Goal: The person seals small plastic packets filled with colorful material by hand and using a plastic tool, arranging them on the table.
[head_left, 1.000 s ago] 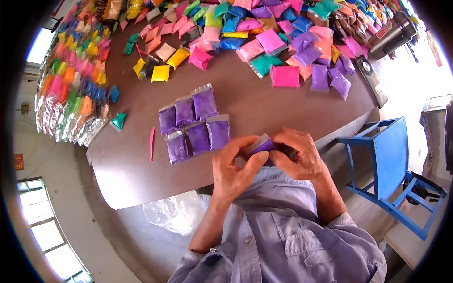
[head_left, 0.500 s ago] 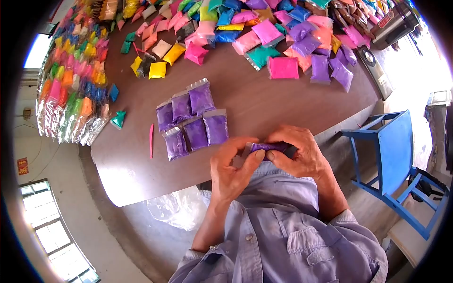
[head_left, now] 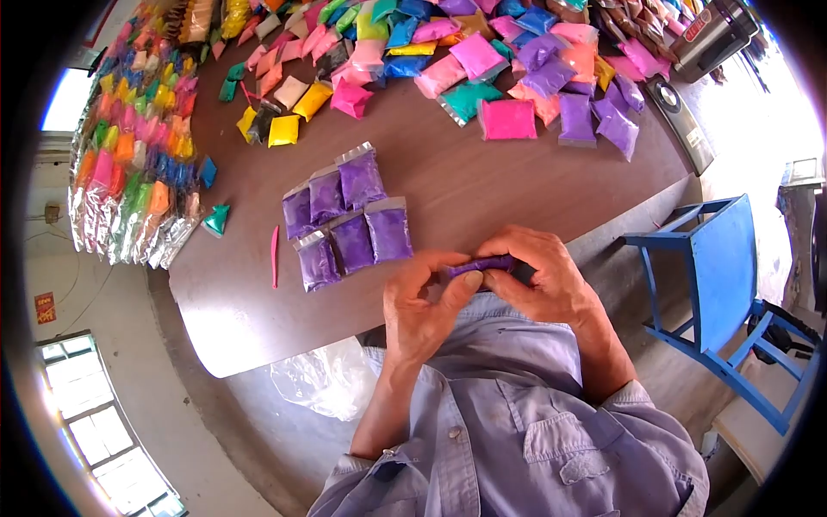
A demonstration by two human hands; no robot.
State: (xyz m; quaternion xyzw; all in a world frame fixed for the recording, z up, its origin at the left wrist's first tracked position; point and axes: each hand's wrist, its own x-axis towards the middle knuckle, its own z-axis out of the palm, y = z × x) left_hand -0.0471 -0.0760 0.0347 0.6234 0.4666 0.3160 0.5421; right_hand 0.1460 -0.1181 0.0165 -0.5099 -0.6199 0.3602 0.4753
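Between my two hands is a small purple packet (head_left: 482, 265), held at the table's near edge in front of my shirt. My left hand (head_left: 426, 303) pinches its left end between thumb and fingers. At the other end, the thumb and curled fingers of my right hand (head_left: 544, 280) close on the packet, covering part of it. Several purple packets (head_left: 351, 240) in clear plastic lie in two rows just beyond my left hand. A thin pink stick-like tool (head_left: 275, 257) rests to the left of those rows.
Many coloured packets (head_left: 508, 119) are heaped along the far side of the brown table (head_left: 241, 310). Bundled packets in clear strips (head_left: 129, 164) hang over its left side. A steel flask (head_left: 713, 39) stands far right. A blue stool (head_left: 711, 267) is right, a clear plastic bag (head_left: 323, 379) below the table edge.
The packet between my hands has been turned slightly, showing a narrower, more rolled edge. My hands stay in nearly the same place. The whole view has shifted a little.
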